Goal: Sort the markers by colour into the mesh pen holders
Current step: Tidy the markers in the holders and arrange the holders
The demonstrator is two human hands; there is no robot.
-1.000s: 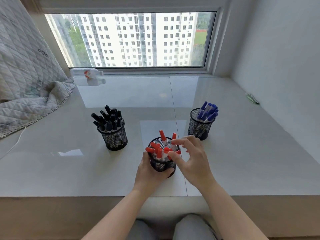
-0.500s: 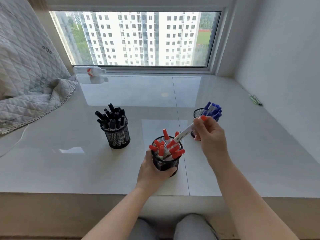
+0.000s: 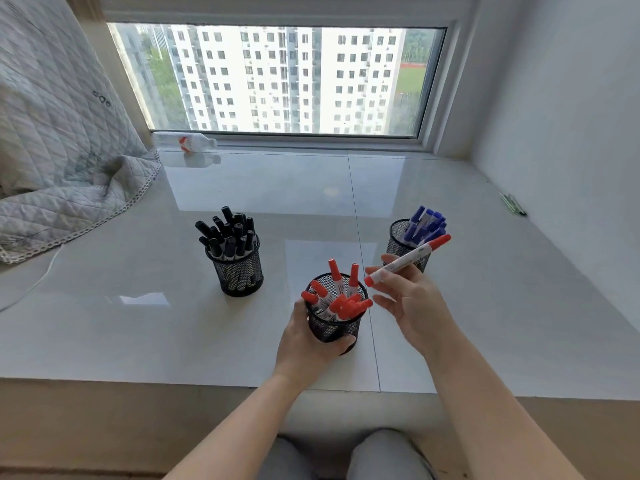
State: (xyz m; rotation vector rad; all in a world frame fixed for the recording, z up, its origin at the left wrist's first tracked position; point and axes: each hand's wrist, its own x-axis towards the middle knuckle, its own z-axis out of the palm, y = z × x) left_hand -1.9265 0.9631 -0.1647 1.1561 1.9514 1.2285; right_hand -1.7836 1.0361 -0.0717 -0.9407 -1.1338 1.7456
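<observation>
Now your right hand (image 3: 412,303) pinches a red marker (image 3: 408,259) loosely; your left hand (image 3: 311,344) grips the near holder (image 3: 334,327) just beside it, so lower it tip-down among the reds.

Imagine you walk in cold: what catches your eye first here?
Three black mesh holders on the pale sill, sorted by colour: black markers left, blue markers right, red markers nearest. The left hand grips the red holder, while the right hand holds one red marker above it.
</observation>
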